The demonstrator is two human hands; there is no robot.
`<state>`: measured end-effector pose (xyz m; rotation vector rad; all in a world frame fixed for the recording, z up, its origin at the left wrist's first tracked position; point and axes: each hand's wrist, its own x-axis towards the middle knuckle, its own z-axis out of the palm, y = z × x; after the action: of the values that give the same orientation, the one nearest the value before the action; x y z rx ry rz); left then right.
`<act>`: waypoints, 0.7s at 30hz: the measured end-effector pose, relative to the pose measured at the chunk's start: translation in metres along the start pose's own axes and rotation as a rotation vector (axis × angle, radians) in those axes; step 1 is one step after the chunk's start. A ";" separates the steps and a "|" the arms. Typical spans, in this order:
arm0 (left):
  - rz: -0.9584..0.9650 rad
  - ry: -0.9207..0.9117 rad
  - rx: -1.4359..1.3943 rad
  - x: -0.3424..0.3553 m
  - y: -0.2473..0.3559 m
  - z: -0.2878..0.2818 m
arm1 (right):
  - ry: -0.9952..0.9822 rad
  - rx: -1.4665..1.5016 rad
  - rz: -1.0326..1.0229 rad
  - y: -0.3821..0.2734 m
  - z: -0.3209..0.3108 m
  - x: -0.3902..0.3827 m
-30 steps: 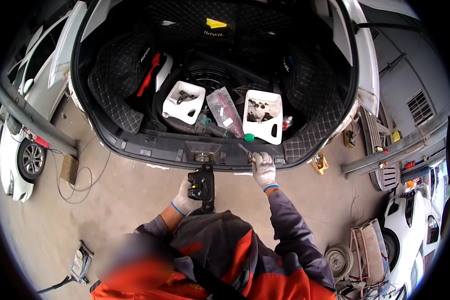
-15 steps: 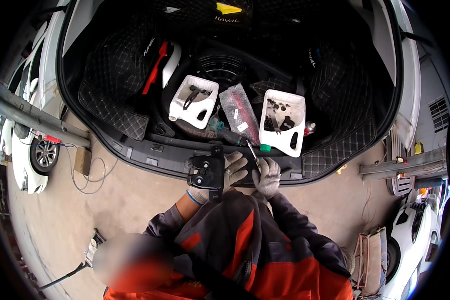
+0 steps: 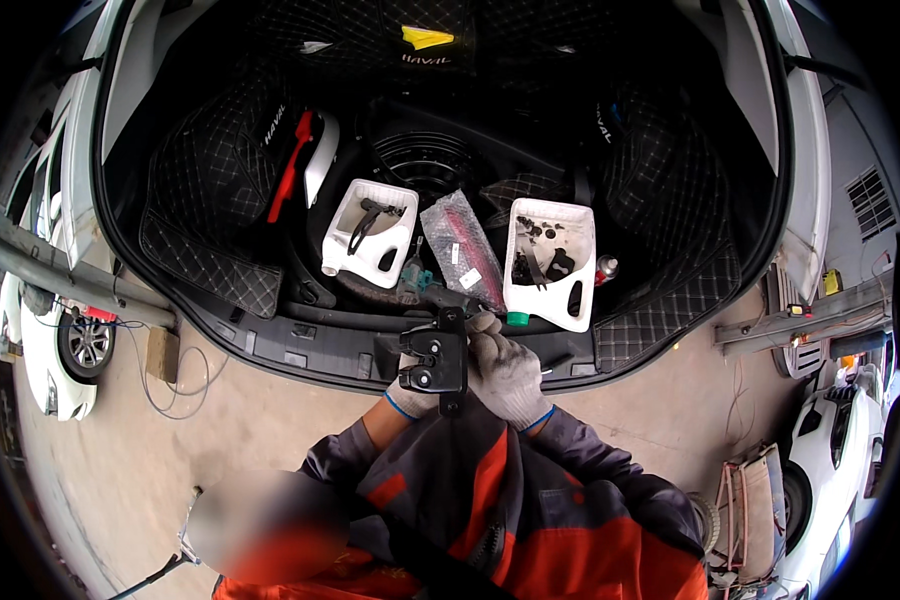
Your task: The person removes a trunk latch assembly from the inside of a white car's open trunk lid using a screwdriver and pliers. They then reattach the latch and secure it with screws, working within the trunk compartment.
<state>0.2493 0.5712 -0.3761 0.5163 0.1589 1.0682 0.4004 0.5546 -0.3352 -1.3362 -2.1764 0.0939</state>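
My gloved left hand (image 3: 407, 374) is under a black bracket-like part (image 3: 432, 362) with two silver round studs and a flat plate along its right side. The part hides most of that hand's fingers, which hold it from below. Pressed close to the plate's right edge, my gloved right hand (image 3: 506, 368) has its fingers curled, and what they grip is hidden. Both hands are in front of the open car boot's sill (image 3: 300, 357). Beyond them lies a teal and dark power tool (image 3: 417, 283).
Two cut-open white jugs, one at left (image 3: 399, 210) and one at right (image 3: 582, 240), hold small dark parts. Between them lies a bubble-wrapped red piece (image 3: 460, 250). A red and silver can (image 3: 607, 268) stands by the right jug. A lift arm (image 3: 70, 270) crosses at left.
My right hand has moved left and up against the black part. The silver tool it held is no longer visible. The black part has shifted right and covers my left fingers.
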 end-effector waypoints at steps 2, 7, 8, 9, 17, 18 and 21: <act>-0.043 0.166 0.346 -0.006 0.003 -0.005 | -0.049 -0.023 0.027 0.000 0.000 -0.001; 0.019 0.064 0.171 -0.002 0.002 -0.003 | 0.170 0.046 -0.074 -0.008 -0.001 0.005; -0.028 0.128 0.125 -0.001 0.007 0.005 | 0.187 0.066 -0.071 -0.008 -0.002 0.006; -0.075 0.192 0.079 -0.001 0.010 0.009 | 0.203 0.085 -0.069 -0.009 -0.003 0.005; -0.291 0.169 -0.285 -0.011 0.030 -0.013 | 0.247 0.371 0.035 -0.022 -0.042 0.014; -0.409 0.180 -0.409 -0.011 0.038 -0.004 | 0.263 0.371 0.042 -0.021 -0.048 0.017; -0.247 0.279 -0.065 -0.013 0.049 0.022 | 0.198 0.352 0.062 -0.022 -0.071 0.028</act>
<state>0.2121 0.5709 -0.3357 0.2786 0.4214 0.8953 0.4093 0.5505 -0.2569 -1.1587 -1.8507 0.3376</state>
